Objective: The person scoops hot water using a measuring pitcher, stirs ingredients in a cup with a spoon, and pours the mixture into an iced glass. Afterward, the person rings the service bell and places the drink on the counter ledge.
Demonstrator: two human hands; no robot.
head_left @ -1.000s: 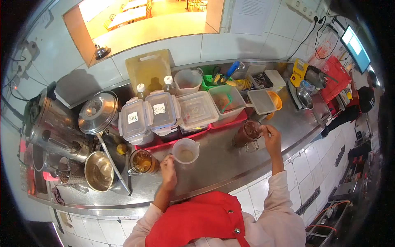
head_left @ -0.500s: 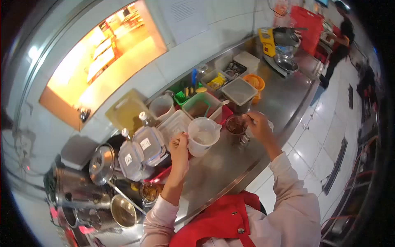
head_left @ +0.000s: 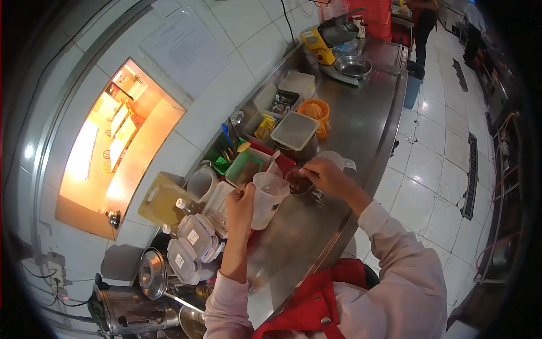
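Note:
My left hand point(head_left: 241, 204) is closed around the handle of a translucent plastic measuring jug point(head_left: 266, 204), its spout toward the right. Just right of that spout stands a small container of dark reddish-brown contents point(head_left: 296, 182), with shiny metal at its lower side. Over its rim is my right hand point(head_left: 326, 174), fingers pinched together; what they grip is hidden. Behind that hand shows part of another clear plastic vessel point(head_left: 345, 163).
Lidded plastic boxes point(head_left: 197, 234), a green-toned tub point(head_left: 247, 165), an orange basket point(head_left: 316, 112) and a covered container point(head_left: 294, 131) line the steel counter point(head_left: 361, 107). A scale with a metal bowl point(head_left: 353, 66) stands farther back. Other people point(head_left: 424, 22) are beyond the counter.
The head view has turned, shifting the counter items left and showing more floor. The jug's spout is closer to the reddish-brown container. Both hands keep their grips.

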